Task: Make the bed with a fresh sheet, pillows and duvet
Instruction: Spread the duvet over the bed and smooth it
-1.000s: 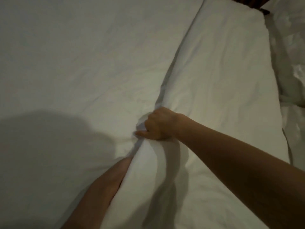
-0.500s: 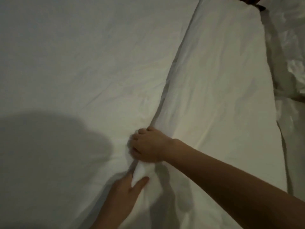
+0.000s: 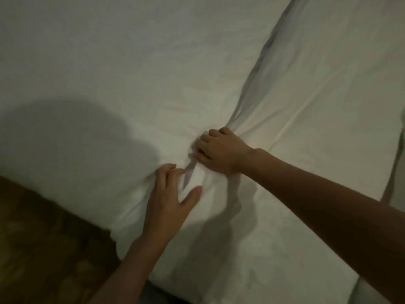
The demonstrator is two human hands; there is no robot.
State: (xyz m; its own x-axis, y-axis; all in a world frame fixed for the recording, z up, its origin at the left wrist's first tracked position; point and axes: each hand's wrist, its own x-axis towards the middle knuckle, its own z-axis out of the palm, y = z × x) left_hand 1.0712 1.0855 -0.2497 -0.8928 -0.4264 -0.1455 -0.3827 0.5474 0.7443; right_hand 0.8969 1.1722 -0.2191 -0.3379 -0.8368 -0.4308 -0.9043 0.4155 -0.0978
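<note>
- Two hands meet at the near edge of the bed, on a bunched ridge of white cloth where the flat sheet [image 3: 135,69] ends and a raised, padded layer [image 3: 324,110] begins.
- Right hand [image 3: 221,150]: fingers curled tight round a gathered fold, clamped on the cloth, knuckles up.
- Left hand [image 3: 173,198]: fingers spread apart with tips bent into the same bunch, thumb splayed out onto the fabric; it looks more like pressing and feeling than a full grip.
- The padded layer runs from that bunch diagonally to the far right; in this dim light I cannot say for sure whether it is the duvet or a folded part of the sheet.
- Progress, as I judge it: the sheet lies spread and mostly smooth across the left and far part of the mattress, so that stage seems largely done. The near edge is creased and gathered and needs pulling flat or tucking. No pillow is clearly in view, and the covering layer is not yet drawn across the bed.
- Edges and room: the mattress edge drops to a wooden floor [image 3: 43,249] at the lower left, just beside the left wrist, so there is space to draw cloth down over the side. A dark seam runs down the far right, with more white fabric beyond it.
</note>
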